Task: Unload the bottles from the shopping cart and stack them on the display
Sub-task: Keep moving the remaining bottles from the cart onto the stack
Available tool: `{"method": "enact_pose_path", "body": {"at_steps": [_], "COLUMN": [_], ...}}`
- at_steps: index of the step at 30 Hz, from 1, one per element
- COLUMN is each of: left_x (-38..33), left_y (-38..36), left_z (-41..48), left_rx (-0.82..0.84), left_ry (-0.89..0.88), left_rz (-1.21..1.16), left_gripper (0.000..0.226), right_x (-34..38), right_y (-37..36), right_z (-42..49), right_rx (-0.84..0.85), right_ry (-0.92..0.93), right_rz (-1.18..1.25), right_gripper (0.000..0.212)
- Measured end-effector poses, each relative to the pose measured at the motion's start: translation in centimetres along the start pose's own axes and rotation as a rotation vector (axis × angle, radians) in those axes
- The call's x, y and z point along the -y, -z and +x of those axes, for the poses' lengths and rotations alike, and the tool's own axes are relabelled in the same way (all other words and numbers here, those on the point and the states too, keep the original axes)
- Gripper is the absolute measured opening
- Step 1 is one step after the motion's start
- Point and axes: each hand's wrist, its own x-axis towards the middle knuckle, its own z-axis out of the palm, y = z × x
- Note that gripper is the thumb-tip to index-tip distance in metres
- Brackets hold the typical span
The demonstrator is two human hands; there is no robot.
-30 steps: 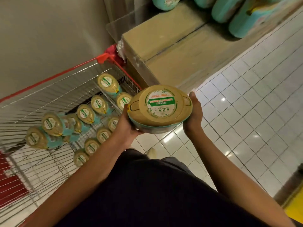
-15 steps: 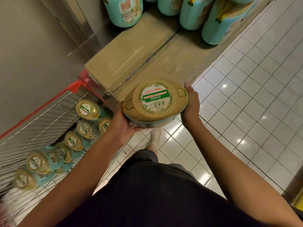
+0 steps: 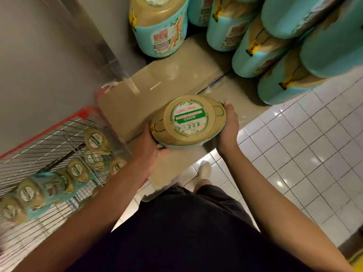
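I hold one large teal bottle with a tan lid (image 3: 188, 120) upright in front of my chest, its green-and-white lid label facing up. My left hand (image 3: 151, 142) grips its left side and underside. My right hand (image 3: 228, 124) presses flat against its right side. The red-rimmed wire shopping cart (image 3: 49, 138) at the lower left holds several more of these bottles (image 3: 96, 141) lying in rows. The display, a low tan cardboard platform (image 3: 157, 89), lies just beyond the held bottle, with several teal bottles (image 3: 159, 26) stacked along its back and right.
A grey wall (image 3: 49, 55) runs along the left behind the cart. White tiled floor (image 3: 294, 154) spreads to the right. My foot in a light shoe (image 3: 204, 169) stands beside the platform's near edge.
I have stepped toward the display with the bottle: the stacked bottles and platform have come closer and the cart has slid to the lower left. Both hands keep the same hold.
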Motion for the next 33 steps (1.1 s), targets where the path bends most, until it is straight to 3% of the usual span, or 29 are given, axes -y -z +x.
{"method": "enact_pose_path", "body": {"at_steps": [3,5,7,11,13,15,17,20,28,33], "left_x": [0.0,0.2,0.1,0.6,1.1,1.9,2.5,2.8,0.5,-2.8], "left_y": [-1.3,-2.1,-3.1,-4.7,-4.9,-4.9,-5.1,-5.9,-8.9,-11.4], "left_z": [1.3,2.6,3.2,3.3,3.0,2.8,2.6,2.9,4.7,6.0], "left_rx": [-0.070,-0.095,-0.129,-0.196,-0.234,-0.248,-0.280,-0.335,-0.281,-0.334], "left_ry": [-0.015,-0.058,-0.085,-0.109,-0.154,-0.229,-0.274,-0.313,-0.413,-0.342], "left_rz": [-0.108,-0.132,-0.153,-0.174,-0.154,-0.105,-0.096,-0.119,-0.077,-0.073], "left_gripper": [0.032,0.026,0.029,0.028,0.031,0.035,0.041,0.049,0.050,0.051], "right_x": [1.4,2.2,3.1,3.7,3.2,2.7,2.5,2.6,3.5,4.7], "right_y": [-1.0,-1.4,-1.5,-0.2,1.7,3.8,5.2,5.7,3.8,1.7], "right_z": [2.5,4.2,5.2,4.4,2.8,1.9,1.7,2.3,6.0,8.5], "right_rx": [0.018,0.030,0.033,-0.076,-0.018,0.196,0.429,0.638,0.648,0.590], "right_ry": [-0.057,-0.063,0.022,0.228,0.261,0.278,0.240,0.212,0.296,0.359], "right_rz": [0.011,-0.013,-0.046,-0.222,-0.267,-0.329,-0.393,-0.483,-0.496,-0.485], "right_gripper": [0.039,0.042,0.045,0.013,0.007,0.014,0.035,0.061,0.072,0.066]}}
